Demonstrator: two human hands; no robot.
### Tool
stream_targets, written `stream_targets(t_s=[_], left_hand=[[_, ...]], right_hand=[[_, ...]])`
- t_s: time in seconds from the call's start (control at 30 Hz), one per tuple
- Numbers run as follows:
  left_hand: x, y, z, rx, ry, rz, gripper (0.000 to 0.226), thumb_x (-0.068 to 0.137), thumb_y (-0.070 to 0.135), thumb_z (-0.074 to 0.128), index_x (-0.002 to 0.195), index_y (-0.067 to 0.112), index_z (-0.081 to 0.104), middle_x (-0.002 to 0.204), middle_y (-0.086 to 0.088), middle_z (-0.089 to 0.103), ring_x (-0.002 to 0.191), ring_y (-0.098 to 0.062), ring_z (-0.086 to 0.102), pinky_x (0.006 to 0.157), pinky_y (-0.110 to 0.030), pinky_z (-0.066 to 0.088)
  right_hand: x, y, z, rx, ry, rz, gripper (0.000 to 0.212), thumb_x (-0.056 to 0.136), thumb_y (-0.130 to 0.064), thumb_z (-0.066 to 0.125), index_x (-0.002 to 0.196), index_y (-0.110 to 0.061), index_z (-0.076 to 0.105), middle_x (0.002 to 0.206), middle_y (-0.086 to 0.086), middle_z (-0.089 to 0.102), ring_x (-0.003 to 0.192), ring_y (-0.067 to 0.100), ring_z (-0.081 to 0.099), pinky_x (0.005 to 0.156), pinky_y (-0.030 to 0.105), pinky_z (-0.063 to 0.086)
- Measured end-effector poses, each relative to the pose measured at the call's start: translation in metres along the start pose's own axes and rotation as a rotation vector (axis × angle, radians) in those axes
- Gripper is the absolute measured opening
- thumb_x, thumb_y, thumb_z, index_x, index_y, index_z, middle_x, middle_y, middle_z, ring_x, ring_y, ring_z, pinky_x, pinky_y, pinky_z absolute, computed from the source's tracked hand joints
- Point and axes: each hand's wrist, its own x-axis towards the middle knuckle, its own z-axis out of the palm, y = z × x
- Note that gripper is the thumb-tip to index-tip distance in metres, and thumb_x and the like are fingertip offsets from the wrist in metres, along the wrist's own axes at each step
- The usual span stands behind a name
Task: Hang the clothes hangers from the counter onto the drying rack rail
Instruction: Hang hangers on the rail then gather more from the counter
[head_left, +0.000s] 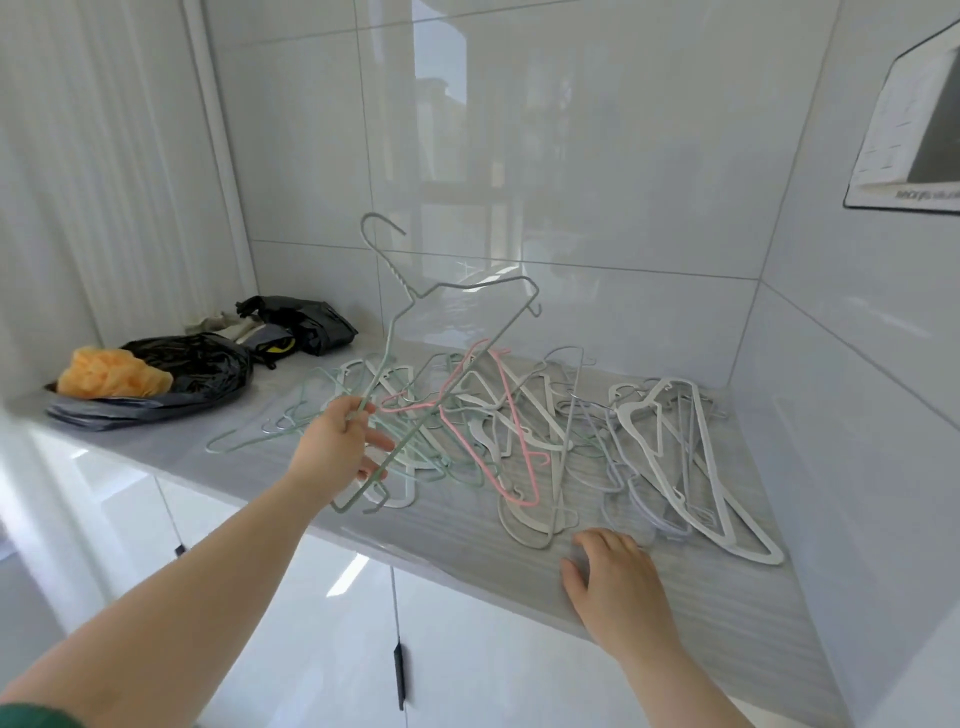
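Your left arm's stretched forward, left hand pinching a grey hanger held upright; your right hand sits nearer, off to the right, palm down, fingers relaxed.

- Tangled heap of thin plastic hangers — on the pale striped counter, centre to right.
- Grey-green wire hanger up in the left hand, above the heap's left side.
- Crumpled black plastic bags — at the counter's left end.

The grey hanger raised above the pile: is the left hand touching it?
Touching. The head view shows the left hand gripping one thin bar of the grey hanger, with no gap.
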Motion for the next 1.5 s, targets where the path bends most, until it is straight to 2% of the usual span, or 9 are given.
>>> stream_targets(t_s=[0.27,0.53,0.7,0.8,0.97,1.07,1.2,1.37,1.5], left_hand=[[-0.092,0.000,-0.069,0.210,0.123,0.061,0.027,0.095,0.011,0.032,0.079,0.029,0.044,0.063,0.009,0.066,0.039,-0.011,0.061,0.049,-0.024,0.047],[-0.204,0.010,-0.117,0.454,0.256,0.045,0.026,0.095,0.016,0.033,0.077,0.033,0.042,0.058,0.019,0.064,0.046,-0.007,0.063,0.064,-0.033,0.051],[-0.289,0.012,-0.153,0.669,0.322,0.066,0.028,0.095,0.022,0.033,0.078,0.044,0.038,0.062,0.025,0.060,0.048,0.003,0.060,0.055,-0.014,0.045],[-0.341,0.019,-0.182,0.808,0.388,0.067,0.030,0.094,0.027,0.033,0.078,0.052,0.034,0.065,0.030,0.057,0.050,0.002,0.059,0.053,-0.005,0.039],[-0.425,0.023,-0.233,0.887,0.526,-0.042,0.018,0.094,0.024,0.037,0.092,0.037,0.049,0.063,0.027,0.057,0.047,0.001,0.058,0.052,-0.007,0.041],[-0.481,0.021,-0.265,0.936,0.593,-0.122,0.018,0.095,0.025,0.037,0.100,0.028,0.053,0.064,0.025,0.056,0.049,0.000,0.057,0.049,-0.004,0.037],[-0.573,0.018,-0.303,0.976,0.683,-0.271,0.019,0.096,0.023,0.034,0.095,0.035,0.048,0.067,0.025,0.056,0.050,-0.002,0.057,0.050,-0.006,0.038],[-0.716,0.025,-0.356,0.993,0.834,-0.423,0.027,0.095,0.022,0.039,0.078,0.043,0.040,0.067,0.020,0.062,0.045,-0.004,0.060,0.050,-0.010,0.042],[-0.820,0.030,-0.386,0.921,0.961,-0.494,0.030,0.093,0.014,0.044,0.077,0.040,0.045,0.064,0.013,0.064,0.044,-0.004,0.060,0.046,-0.010,0.042]], right_hand=[[-0.003,-0.016,-0.034,0.173,-0.004,-0.073,0.034,0.088,-0.017,0.053,0.120,-0.004,0.052,0.120,0.013,0.056,0.112,0.030,0.050,0.091,0.033,0.035],[0.016,-0.101,-0.105,0.306,0.182,-0.441,0.050,0.089,-0.010,0.052,0.135,-0.001,0.035,0.141,0.018,0.037,0.131,0.030,0.034,0.108,0.036,0.026],[0.007,-0.177,-0.133,0.380,0.279,-0.607,0.058,0.087,-0.006,0.054,0.139,0.000,0.030,0.147,0.023,0.027,0.132,0.037,0.032,0.106,0.041,0.024],[-0.013,-0.232,-0.145,0.497,0.366,-0.718,0.043,0.082,0.004,0.055,0.125,0.005,0.049,0.126,0.030,0.051,0.111,0.045,0.052,0.093,0.048,0.038],[-0.077,-0.314,-0.163,0.364,0.205,-0.974,0.025,0.088,-0.005,0.050,0.111,-0.004,0.062,0.080,0.024,0.067,0.075,0.037,0.063,0.062,0.038,0.045],[-0.130,-0.362,-0.177,0.244,0.266,-1.182,0.018,0.072,-0.001,0.070,0.089,0.001,0.065,0.052,0.016,0.061,0.044,0.030,0.060,0.038,0.024,0.034],[-0.205,-0.422,-0.185,0.458,0.057,-1.281,0.023,0.092,-0.023,0.049,0.109,-0.012,0.060,0.087,0.010,0.071,0.078,0.029,0.066,0.059,0.025,0.039],[-0.316,-0.493,-0.211,0.796,-0.231,-1.348,0.018,0.090,-0.024,0.055,0.096,-0.012,0.067,0.081,0.006,0.069,0.072,0.021,0.059,0.060,0.022,0.038],[-0.412,-0.546,-0.232,0.846,-0.257,-1.449,0.022,0.091,-0.028,0.053,0.100,-0.014,0.068,0.089,0.007,0.072,0.085,0.026,0.064,0.072,0.030,0.046]])
